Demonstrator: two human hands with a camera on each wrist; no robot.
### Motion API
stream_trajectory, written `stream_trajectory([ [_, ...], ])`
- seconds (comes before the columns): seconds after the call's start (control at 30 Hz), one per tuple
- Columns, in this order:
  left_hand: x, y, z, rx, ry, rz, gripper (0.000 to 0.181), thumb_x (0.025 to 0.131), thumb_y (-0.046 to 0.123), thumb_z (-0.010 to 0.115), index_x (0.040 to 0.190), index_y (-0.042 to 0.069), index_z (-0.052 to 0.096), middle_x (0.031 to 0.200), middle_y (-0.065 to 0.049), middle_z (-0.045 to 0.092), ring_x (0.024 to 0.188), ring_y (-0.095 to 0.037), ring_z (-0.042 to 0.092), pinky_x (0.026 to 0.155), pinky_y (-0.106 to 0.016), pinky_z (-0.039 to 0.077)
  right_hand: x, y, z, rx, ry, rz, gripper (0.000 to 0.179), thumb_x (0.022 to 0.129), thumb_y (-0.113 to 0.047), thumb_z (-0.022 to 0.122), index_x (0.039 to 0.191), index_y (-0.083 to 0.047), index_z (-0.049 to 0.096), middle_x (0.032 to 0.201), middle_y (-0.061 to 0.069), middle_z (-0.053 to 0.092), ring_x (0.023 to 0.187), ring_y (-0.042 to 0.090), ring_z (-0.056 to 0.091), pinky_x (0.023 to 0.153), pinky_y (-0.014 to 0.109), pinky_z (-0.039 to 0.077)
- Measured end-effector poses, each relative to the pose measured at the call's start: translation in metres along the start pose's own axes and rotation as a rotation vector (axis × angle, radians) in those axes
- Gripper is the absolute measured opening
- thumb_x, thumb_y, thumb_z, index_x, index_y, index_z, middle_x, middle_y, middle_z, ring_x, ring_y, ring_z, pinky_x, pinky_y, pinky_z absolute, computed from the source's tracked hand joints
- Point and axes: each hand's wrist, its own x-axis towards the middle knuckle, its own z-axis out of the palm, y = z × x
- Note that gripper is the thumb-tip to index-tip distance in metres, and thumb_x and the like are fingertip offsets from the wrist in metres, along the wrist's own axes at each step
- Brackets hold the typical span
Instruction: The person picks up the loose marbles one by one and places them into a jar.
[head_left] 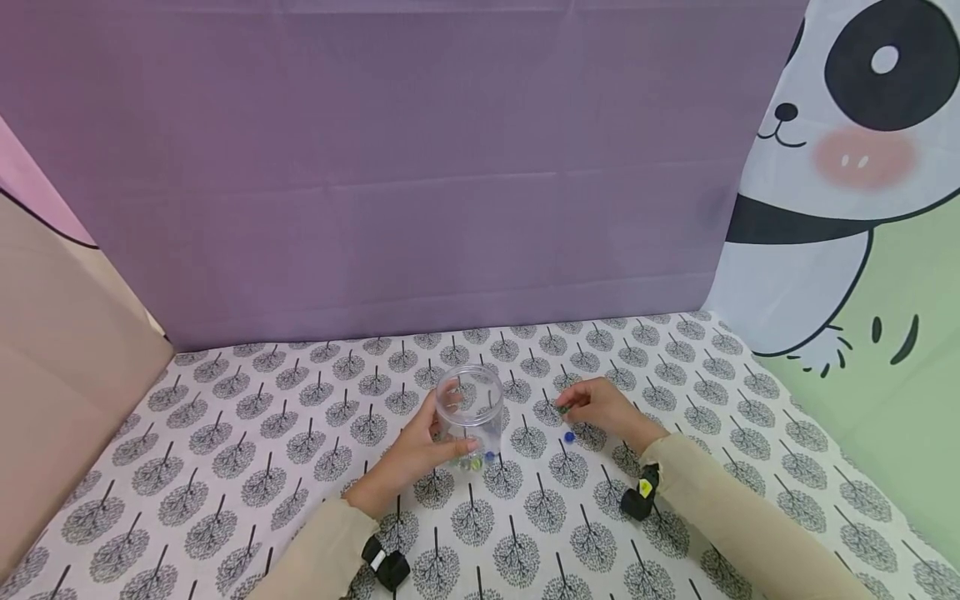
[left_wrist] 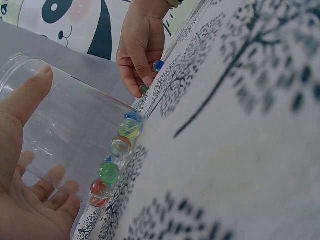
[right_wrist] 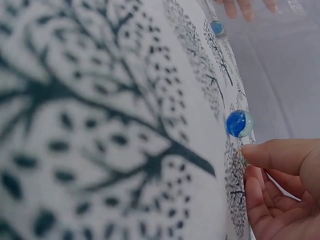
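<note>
My left hand (head_left: 420,450) grips a clear plastic jar (head_left: 487,417) standing upright on the cloth, thumb on the near side and fingers around the far side. Several glass marbles lie on the jar's bottom, among them a green marble (left_wrist: 109,173), a yellow one (left_wrist: 128,128) and a reddish one (left_wrist: 100,188). To the right of the jar, my right hand (head_left: 603,407) pinches a dark green marble (left_wrist: 144,89) between thumb and fingertips, low over the cloth. A blue and white marble (right_wrist: 239,123) lies on the cloth beside that hand, apart from the fingers.
A white cloth (head_left: 300,500) printed with grey trees covers the table. Behind it hangs a purple curtain (head_left: 450,183). A panda-printed sheet (head_left: 795,283) borders the right side, and a beige sheet (head_left: 67,333) the left. Each wrist wears a black strap with a small device.
</note>
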Motion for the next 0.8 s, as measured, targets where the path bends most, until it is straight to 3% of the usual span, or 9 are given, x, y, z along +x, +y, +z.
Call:
stream_trajectory([
  [0.47, -0.001, 0.001, -0.001, 0.002, -0.013, 0.017, 0.091, 0.076, 0.019, 0.078, 0.148, 0.025, 0.023, 0.148, -0.011, 0.034, 0.128, -0.035, 0.042, 0.106, -0.059, 0.029, -0.001, -0.007, 0.003, 0.003, -0.015, 0.011, 0.023, 0.08, -0.003, 0.068, 0.102, -0.005, 0.069, 0.091, 0.003, 0.067, 0.082, 0.016, 0.06, 0.08, 0.029, 0.052],
  [0.8, -0.001, 0.002, -0.001, -0.006, -0.017, 0.015, 0.091, 0.076, 0.019, 0.078, 0.148, 0.025, 0.023, 0.149, -0.011, 0.034, 0.128, -0.036, 0.041, 0.105, -0.057, 0.032, -0.001, -0.013, 0.004, 0.024, -0.037, 0.003, 0.023, 0.082, -0.005, 0.067, 0.104, -0.005, 0.068, 0.09, 0.004, 0.066, 0.08, 0.016, 0.061, 0.077, 0.03, 0.053],
])
